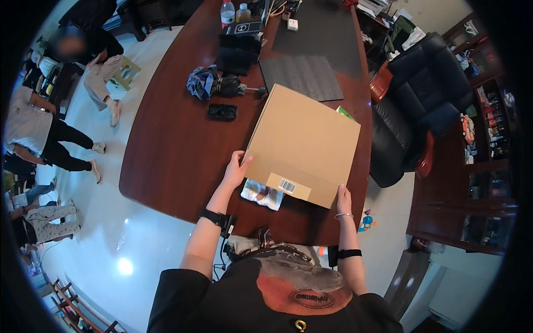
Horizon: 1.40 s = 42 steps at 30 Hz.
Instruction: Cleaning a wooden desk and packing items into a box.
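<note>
A flat brown cardboard box [306, 137] is between my two hands, over the near end of the desk. My left hand [238, 168] grips its left side near the front corner, thumb on top. At the front right corner, my right hand [344, 200] holds it with the thumb along the edge. A label with a printed code [287, 186] sits on the box by its front edge. Partly hidden under that edge lies a white printed packet [262, 194]. Something green [347, 113] peeks out behind the box's right side. Whether the box touches the desk I cannot tell.
On the dark wooden desk [166, 158] lie a folded umbrella [220, 84], a black case [222, 112] and a grey mat [302, 78]. Bottles [227, 14] stand farther back. A black leather armchair [416, 100] is at right. Several people are at left, one standing [31, 120].
</note>
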Motion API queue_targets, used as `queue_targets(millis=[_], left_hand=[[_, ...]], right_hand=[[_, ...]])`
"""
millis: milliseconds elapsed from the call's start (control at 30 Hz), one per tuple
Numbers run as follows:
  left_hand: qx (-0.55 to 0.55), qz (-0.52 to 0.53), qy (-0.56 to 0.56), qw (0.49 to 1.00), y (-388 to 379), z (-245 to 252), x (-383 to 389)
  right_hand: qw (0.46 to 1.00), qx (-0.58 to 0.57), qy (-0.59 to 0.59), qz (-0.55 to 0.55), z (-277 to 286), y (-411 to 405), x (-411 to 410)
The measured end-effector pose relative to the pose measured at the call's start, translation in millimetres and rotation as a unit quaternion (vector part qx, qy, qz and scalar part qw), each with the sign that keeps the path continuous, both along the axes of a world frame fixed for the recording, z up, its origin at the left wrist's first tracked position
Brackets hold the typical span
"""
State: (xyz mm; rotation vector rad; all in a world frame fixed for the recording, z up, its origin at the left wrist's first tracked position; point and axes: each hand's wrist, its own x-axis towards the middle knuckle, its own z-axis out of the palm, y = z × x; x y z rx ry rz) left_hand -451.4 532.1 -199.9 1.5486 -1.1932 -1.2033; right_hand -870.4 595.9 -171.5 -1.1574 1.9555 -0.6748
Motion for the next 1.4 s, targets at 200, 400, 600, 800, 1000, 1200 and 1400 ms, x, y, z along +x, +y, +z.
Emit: queue_targets(millis=[200, 400, 600, 800, 1000, 1200, 1400], left_hand=[[0.012, -0.014, 0.054, 0.998, -5, -13, 13], [0.009, -0.038, 0.078, 0.996, -10, -10, 19], [0.058, -0.055, 0.099, 0.992, -11, -2, 13], [0.051, -0.041, 0.08, 0.995, -14, -3, 23], [0.055, -0.055, 0.092, 0.993, -15, -5, 22], [0.067, -0.101, 0.019, 0.992, -17, 13, 28], [0.054, -0.208, 0.026, 0.976, -13, 25, 32]], right_hand=[[0.996, -0.045, -0.063, -0.053, -13, 4, 12], [0.987, -0.078, -0.124, -0.068, -19, -2, 15], [0.98, -0.113, -0.155, -0.052, -9, 0, 11], [0.965, -0.149, -0.202, -0.078, -23, -5, 31], [0.992, -0.05, -0.112, -0.041, -11, -2, 20], [0.993, 0.015, -0.115, 0.013, -1, 5, 5], [0.978, -0.02, -0.2, 0.048, -2, 9, -1]])
